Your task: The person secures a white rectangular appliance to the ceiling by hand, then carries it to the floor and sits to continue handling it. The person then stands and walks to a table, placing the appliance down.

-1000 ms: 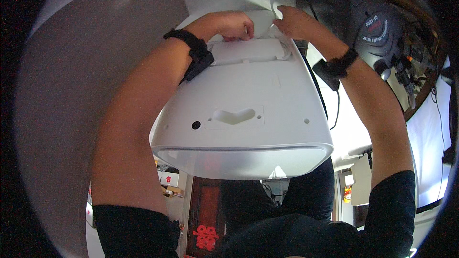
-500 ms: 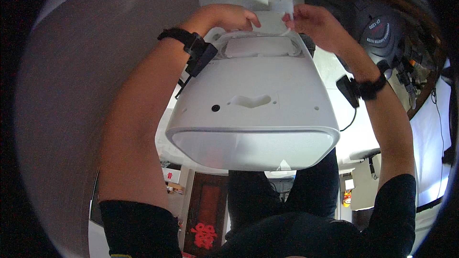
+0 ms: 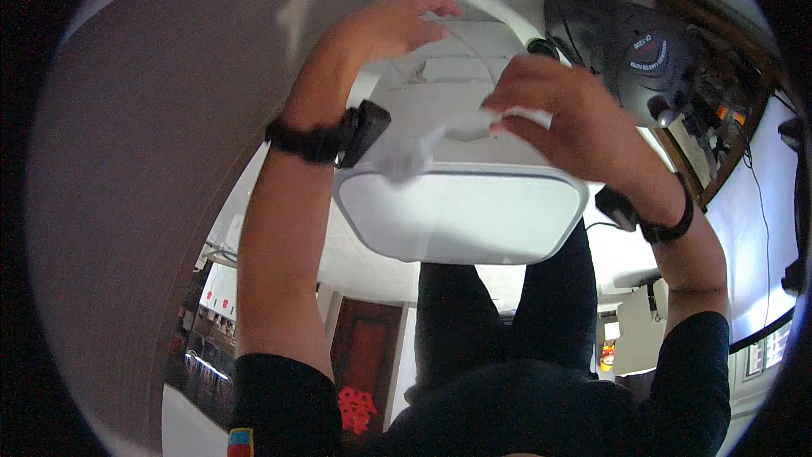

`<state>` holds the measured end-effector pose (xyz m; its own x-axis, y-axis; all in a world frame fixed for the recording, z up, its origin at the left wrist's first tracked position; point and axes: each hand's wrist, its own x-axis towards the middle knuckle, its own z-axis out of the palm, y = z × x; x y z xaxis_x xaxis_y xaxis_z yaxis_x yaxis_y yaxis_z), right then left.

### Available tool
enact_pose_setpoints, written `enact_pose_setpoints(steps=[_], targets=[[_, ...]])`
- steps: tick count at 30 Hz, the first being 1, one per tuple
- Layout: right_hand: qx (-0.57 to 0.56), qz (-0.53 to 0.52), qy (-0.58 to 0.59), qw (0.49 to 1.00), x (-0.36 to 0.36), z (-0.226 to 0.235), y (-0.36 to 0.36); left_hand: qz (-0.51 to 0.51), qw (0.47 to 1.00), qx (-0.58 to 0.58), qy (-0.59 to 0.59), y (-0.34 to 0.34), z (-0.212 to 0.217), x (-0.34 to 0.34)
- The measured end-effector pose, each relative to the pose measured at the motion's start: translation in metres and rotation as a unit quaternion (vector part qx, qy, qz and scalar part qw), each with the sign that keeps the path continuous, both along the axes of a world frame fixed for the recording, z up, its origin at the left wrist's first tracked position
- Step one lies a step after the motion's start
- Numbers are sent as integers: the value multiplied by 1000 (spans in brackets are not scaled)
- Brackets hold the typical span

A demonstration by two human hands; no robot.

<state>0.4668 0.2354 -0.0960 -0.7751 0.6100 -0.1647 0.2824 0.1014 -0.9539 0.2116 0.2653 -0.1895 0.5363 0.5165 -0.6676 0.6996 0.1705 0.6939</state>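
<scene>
A white plastic appliance [image 3: 461,211] with a rounded rectangular face is held up in front of me, its near face toward the camera. My left hand [image 3: 389,30] curls over its far top edge, a black band with a small black unit on that wrist. My right hand [image 3: 558,110] is above the middle of the appliance, fingers pinched on a blurred white cord piece [image 3: 516,118]. A thin white cord [image 3: 474,46] arcs between the two hands. A black watch sits on my right wrist.
A black rounded machine [image 3: 643,51] stands at the upper right beside a cluttered shelf [image 3: 719,93]. A grey-brown wall [image 3: 152,161] fills the left. Below are my dark trousers [image 3: 499,313] and a dark red door [image 3: 364,347] with a red ornament.
The appliance has tipped so its broad underside no longer shows. My right hand has come down from the far end to the middle, bringing the white cord piece. My left hand stays at the far edge.
</scene>
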Motion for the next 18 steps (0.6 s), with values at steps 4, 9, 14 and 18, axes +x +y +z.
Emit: enact_pose_setpoints(steps=[4, 9, 14, 18], targets=[[25, 71, -52, 996, -11, 47, -43, 71, 994, 56, 64, -34, 108, -5], [75, 66, -59, 993, -19, 67, -99, 236, 969, -9, 70, -103, 185, -22], [97, 51, -95, 989, -20, 67, -142, 318, 926, -44, 199, -197, 193, -15], [64, 46, -60, 995, -16, 70, -162, 375, 922, -92, 12, -257, 194, 13]])
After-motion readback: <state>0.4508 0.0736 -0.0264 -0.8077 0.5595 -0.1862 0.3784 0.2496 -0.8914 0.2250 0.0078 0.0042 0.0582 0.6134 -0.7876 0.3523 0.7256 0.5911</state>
